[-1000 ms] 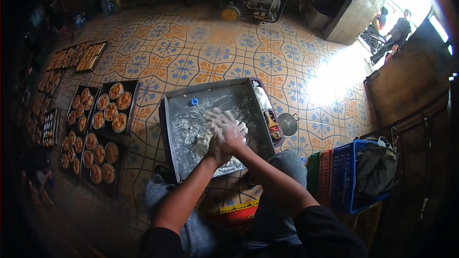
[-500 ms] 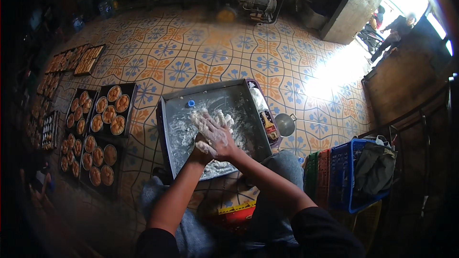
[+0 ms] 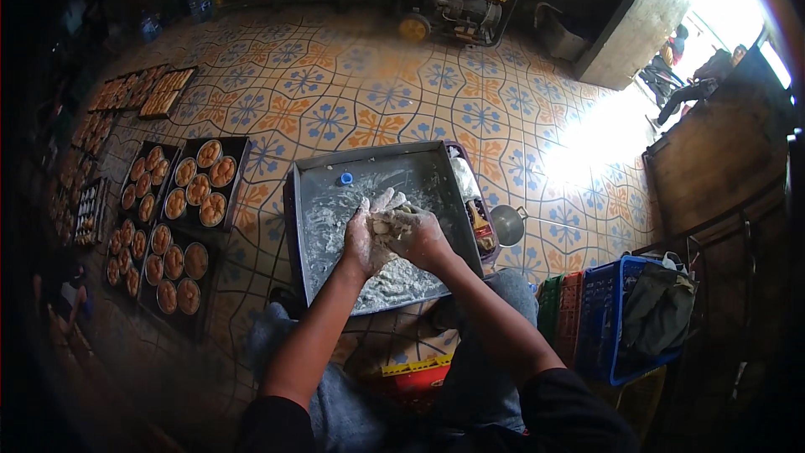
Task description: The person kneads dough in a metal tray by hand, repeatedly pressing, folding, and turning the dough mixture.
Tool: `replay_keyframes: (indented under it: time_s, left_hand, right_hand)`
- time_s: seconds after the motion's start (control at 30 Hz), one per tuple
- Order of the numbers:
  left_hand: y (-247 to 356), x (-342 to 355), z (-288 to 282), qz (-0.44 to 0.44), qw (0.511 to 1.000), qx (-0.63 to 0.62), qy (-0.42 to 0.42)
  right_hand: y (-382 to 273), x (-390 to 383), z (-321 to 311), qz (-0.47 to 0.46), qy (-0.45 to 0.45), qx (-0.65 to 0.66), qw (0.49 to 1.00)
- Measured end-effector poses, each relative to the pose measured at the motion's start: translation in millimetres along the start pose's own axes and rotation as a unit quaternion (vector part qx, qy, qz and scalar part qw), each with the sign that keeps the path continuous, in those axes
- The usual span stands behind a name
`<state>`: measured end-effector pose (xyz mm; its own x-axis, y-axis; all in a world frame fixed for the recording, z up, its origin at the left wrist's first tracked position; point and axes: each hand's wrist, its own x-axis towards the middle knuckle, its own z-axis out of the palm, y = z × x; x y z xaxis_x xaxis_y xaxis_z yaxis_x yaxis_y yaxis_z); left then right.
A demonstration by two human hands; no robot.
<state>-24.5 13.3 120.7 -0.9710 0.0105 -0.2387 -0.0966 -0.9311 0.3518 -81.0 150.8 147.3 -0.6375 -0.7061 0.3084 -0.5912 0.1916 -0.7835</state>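
Note:
My left hand (image 3: 360, 239) and my right hand (image 3: 421, 241), both coated in white flour, are cupped together above a square grey metal tray (image 3: 369, 154). Between the palms lies a clump of pale, crumbly dough (image 3: 384, 226), partly hidden by the fingers. Loose floury mixture (image 3: 398, 282) is heaped in the near part of the tray, and white smears cover its bottom. Toward the tray's far left lies a small blue cap (image 3: 346, 178).
Right of the tray are a purple container (image 3: 457, 151) holding a brush (image 3: 481, 225) and a metal pot (image 3: 507, 225). A blue crate (image 3: 604, 289) stands by my right knee. Trays of round filled tins (image 3: 198, 189) cover the left floor; a generator (image 3: 457, 0) stands beyond.
My hands were pressed together, right over left; now they are cupped side by side with dough between them. The view has shifted slightly.

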Motion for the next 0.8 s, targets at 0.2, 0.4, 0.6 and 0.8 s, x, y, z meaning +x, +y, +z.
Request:
replay_keyframes:
  time_s: [0.2, 0.4, 0.6, 0.8]
  left_hand:
    - [0, 0, 4, -0.035, 0.996, 0.026, 0.073]
    - [9, 11, -32, -0.005, 0.988, 0.032, 0.149]
    - [17, 5, -36, 0.027, 0.984, 0.058, 0.168]
    - [6, 25, -39, 0.003, 0.979, 0.107, 0.176]
  right_hand:
    - [18, -1, -4, 0.092, -0.015, 0.042, 0.995]
    - [94, 1, -17, 0.248, 0.043, 0.646, 0.721]
    - [196, 16, 9, 0.303, 0.084, 0.653, 0.689]
    - [285, 58, 23, 0.401, 0.204, 0.586, 0.674]
